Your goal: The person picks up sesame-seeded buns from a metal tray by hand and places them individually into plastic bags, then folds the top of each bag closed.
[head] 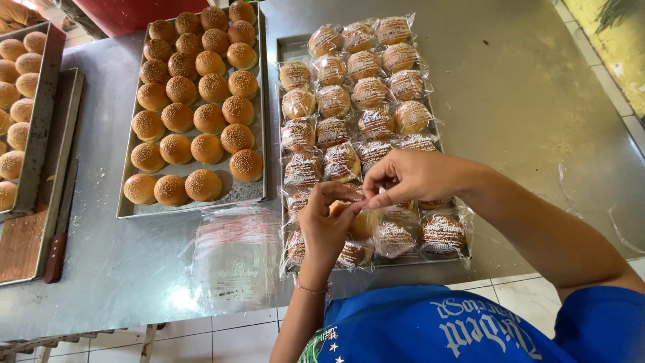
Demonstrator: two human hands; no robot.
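My left hand (327, 225) holds a sesame bun in a clear printed wrapper (361, 222) just above the near end of a metal tray (289, 48). My right hand (410, 176) pinches the wrapper's open top edge with thumb and fingers. The tray is filled with several wrapped buns (349, 101) laid in rows. To the left a second tray (259, 191) carries several bare sesame buns (195, 101). A flat stack of empty clear bags (235, 259) lies on the steel table beside my left wrist.
A steel table (524, 87) bears everything. At the far left stands another tray of buns (41, 114), with a wooden board (20, 245) and a knife with a red-brown handle (59, 235) beside it. White floor tiles (222, 339) show below the table edge.
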